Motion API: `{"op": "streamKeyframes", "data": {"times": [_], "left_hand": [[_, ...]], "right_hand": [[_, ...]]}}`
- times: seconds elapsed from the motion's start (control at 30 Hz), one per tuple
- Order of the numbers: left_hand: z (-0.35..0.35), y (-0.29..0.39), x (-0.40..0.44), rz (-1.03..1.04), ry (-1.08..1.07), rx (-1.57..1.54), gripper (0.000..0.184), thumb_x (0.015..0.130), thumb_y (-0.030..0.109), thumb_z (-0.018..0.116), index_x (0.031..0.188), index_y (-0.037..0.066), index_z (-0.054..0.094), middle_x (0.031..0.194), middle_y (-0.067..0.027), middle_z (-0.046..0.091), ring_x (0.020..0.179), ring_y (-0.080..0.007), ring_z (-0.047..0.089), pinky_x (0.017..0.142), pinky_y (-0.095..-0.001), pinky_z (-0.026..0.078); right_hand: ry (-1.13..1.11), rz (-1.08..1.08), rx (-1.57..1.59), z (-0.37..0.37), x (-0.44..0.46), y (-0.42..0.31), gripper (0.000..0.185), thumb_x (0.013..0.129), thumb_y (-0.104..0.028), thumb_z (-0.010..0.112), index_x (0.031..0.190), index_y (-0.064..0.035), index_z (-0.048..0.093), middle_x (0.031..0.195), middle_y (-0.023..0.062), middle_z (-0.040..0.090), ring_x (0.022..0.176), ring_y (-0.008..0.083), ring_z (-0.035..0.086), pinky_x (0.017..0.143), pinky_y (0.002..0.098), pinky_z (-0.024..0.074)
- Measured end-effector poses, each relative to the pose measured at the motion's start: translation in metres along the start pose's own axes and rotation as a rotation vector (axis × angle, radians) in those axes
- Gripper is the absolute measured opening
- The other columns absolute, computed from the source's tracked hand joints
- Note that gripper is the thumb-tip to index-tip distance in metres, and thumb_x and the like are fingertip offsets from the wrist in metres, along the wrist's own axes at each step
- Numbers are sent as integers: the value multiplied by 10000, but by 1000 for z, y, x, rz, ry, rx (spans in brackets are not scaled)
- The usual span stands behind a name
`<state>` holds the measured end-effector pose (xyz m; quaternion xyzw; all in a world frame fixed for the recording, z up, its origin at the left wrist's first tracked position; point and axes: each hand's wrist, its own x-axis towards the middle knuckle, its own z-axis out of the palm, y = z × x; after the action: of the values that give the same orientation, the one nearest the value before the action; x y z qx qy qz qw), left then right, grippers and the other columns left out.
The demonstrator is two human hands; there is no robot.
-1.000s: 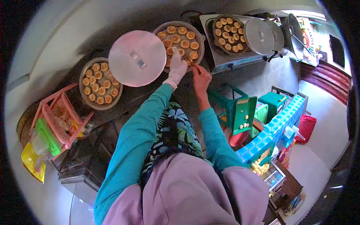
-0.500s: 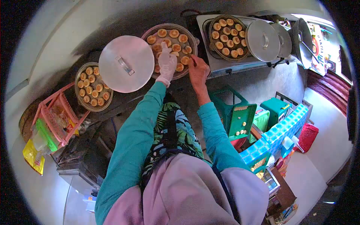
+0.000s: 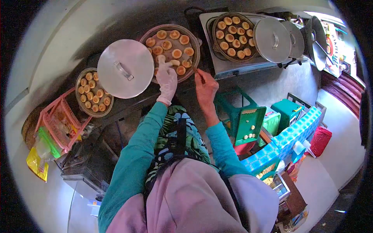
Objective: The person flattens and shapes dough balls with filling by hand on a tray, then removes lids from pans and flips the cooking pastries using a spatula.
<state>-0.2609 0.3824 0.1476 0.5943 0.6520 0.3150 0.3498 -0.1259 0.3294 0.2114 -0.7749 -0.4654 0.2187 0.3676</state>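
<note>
Stove first, the big pale block at upper right, a loaded stove pan sitting on it. From my remote seat I've also got the silver lid, overlapping the far-left pan; what it rests on, I can't tell. Danger there: a knock from my teal left sleeve could slide it.

And here's the action: the middle pan, between lid and stove, with browned buns spread loosely across its floor.

My left hand, in a thin pale glove, is over the near side, finger and thumb partly spread; whether that grip is pinching anything, I can't tell. The glove worries me: baggy fingertips could snag, or suffer if the metal's hot.

My right hand, bare, sits just outside the near right rim, grip closed narrowly around a thin tool that points in at the buns. If that rim is hot, one careless dip means a burn. Too steep a push could gouge a crust; too quick, and neighbours get bumped.

Smallest now: one browned bun right by the tool's tip, and a paler bun beside the gloved fingers, looking tipped. An uneven nudge could roll that one or split it.
</note>
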Motion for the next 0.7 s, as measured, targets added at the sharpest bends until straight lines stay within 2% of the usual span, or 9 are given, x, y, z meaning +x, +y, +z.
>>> {"op": "streamKeyframes", "data": {"times": [0.03,0.1,0.23,0.33,0.43,0.5,0.57,0.63,0.7], "left_hand": [[3,3,8,-127,36,-131,510,787,-13,491,1295,29,462,1122,-239,620,897,-318,649,805,-352,506],[2,5,26,-75,67,-6,577,785,-8,483,1356,7,397,1065,-223,633,895,-303,644,805,-350,507],[13,8,51,-177,116,-90,541,776,-7,482,1314,14,439,1044,-198,639,933,-308,635,825,-356,503],[12,10,61,-48,140,61,507,767,-6,486,1273,22,486,1106,-202,621,987,-333,623,859,-365,494],[0,10,47,-225,-23,-66,494,752,-5,501,1246,4,517,1222,-210,578,1054,-351,603,892,-388,485],[-5,2,39,18,-14,72,554,745,5,524,1295,-44,473,1311,-251,512,1154,-370,547,966,-410,443],[-1,5,34,31,113,146,620,734,26,534,1332,-75,408,1336,-281,472,1189,-394,508,984,-425,424],[6,8,28,35,241,277,717,712,66,555,1374,-108,340,1386,-313,384,1272,-455,385,1047,-440,360],[11,3,32,64,283,347,719,711,72,559,1371,-110,339,1344,-324,418,1242,-457,415,1031,-449,371]], "right_hand": [[40,10,35,4,5,0,181,798,-112,677,962,-37,695,873,144,688,778,310,670,702,382,528],[43,-29,53,18,23,3,178,800,-109,676,962,-36,695,862,146,686,766,310,669,691,379,526],[18,-181,39,53,52,8,177,799,-98,674,962,-33,696,853,157,686,757,302,673,669,374,526],[-4,-196,115,47,48,-2,195,789,-95,671,972,-36,699,864,161,686,773,299,677,674,380,531],[-11,-105,103,19,34,-21,175,779,-93,671,945,-41,698,876,162,687,768,300,680,676,384,532],[-55,-78,91,17,32,-15,166,782,-96,665,937,-43,696,870,161,686,764,310,676,676,387,532],[-96,-56,89,23,35,-11,158,785,-99,659,929,-46,694,865,160,684,760,320,673,676,390,532],[-162,-193,39,32,35,-13,188,796,-61,663,971,-2,698,916,149,697,782,256,686,690,338,535],[-166,-217,-1,44,35,-15,184,788,-54,663,961,-2,698,910,151,696,783,268,685,692,338,536]]}}
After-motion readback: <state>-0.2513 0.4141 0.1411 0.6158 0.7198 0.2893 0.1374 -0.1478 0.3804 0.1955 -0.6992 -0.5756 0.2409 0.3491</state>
